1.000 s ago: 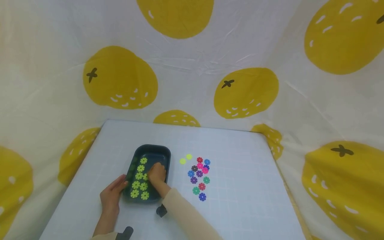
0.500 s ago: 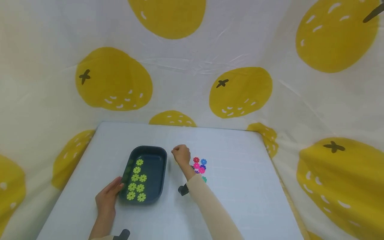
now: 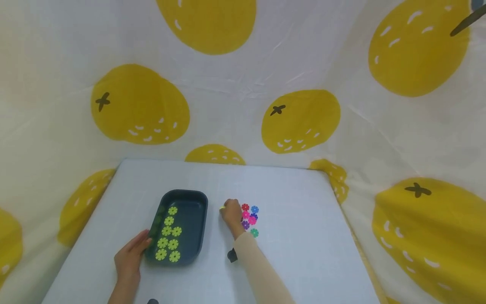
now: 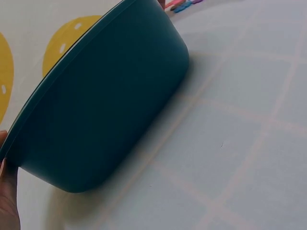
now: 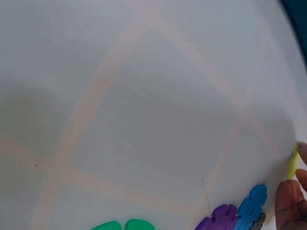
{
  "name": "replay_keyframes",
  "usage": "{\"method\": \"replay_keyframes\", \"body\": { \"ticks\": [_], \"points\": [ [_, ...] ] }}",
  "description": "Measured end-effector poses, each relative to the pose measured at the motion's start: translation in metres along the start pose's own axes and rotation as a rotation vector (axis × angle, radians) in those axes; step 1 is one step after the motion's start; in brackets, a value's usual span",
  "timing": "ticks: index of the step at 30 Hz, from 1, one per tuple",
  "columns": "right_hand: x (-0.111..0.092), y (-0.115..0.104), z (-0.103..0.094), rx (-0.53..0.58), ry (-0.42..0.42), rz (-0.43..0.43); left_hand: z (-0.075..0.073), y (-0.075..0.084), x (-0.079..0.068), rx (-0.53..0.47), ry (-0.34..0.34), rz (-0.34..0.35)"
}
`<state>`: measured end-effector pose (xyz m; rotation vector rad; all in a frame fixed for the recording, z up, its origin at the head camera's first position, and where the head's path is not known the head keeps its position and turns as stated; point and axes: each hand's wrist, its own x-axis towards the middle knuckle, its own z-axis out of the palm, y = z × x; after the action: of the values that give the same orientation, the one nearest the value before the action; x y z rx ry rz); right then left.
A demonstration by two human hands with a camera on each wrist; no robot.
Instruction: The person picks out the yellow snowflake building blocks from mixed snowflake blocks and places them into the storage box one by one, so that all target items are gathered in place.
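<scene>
My left hand [image 3: 128, 257] grips the left rim of a dark teal tray [image 3: 203, 228]. The left wrist view has its fingers and thumb pinching the rim, with the tray wall [image 4: 110, 91] filling much of that view. Several yellow-green flower-shaped discs [image 3: 172, 244] lie in the left part of the tray. To the right of the tray, my right hand [image 3: 231, 213] pinches a yellow flower-shaped disc [image 5: 292, 163], seen nearly edge-on, between thumb and fingers close over the table. This hand hides part of the coloured pieces behind it.
Flower-shaped discs in other colours lie right of my right hand: a red one [image 3: 245, 207], a light blue one [image 3: 255, 209] and a green one [image 3: 254, 232] among them. They rest on a pale checked tablecloth [image 3: 303, 245]. A fruit-patterned curtain [image 3: 228, 105] surrounds the table.
My right hand has left the tray, moved right, then come down beside the loose pieces and taken up a yellow disc. My left hand stays at the tray's rim. The head view has shifted slightly.
</scene>
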<state>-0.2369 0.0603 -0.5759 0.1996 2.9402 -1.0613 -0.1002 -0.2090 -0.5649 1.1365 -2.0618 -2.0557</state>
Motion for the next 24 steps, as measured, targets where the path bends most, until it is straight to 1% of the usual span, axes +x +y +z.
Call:
{"method": "replay_keyframes", "body": {
  "ticks": [4,9,13,17,20,22,24],
  "points": [
    [-0.002,0.000,0.003,-0.014,-0.016,0.021,-0.002,-0.003,0.000,0.021,0.011,-0.002],
    [-0.004,0.002,0.004,-0.012,-0.022,0.016,-0.003,-0.004,0.000,0.011,0.003,0.001],
    [-0.005,0.004,0.002,0.034,-0.031,0.041,-0.001,-0.005,0.001,0.012,0.000,-0.006],
    [-0.002,0.006,0.002,0.096,0.010,0.079,0.001,-0.004,0.000,0.004,-0.011,-0.002],
    [0.002,0.006,0.002,0.193,0.038,0.133,0.002,-0.003,-0.001,0.009,-0.017,-0.001],
    [0.004,0.004,0.001,0.317,0.028,0.192,0.000,-0.002,-0.001,0.011,-0.018,0.000],
    [0.006,0.000,-0.001,0.476,0.008,0.269,-0.001,-0.002,-0.002,0.012,-0.019,-0.001]
  ]
}}
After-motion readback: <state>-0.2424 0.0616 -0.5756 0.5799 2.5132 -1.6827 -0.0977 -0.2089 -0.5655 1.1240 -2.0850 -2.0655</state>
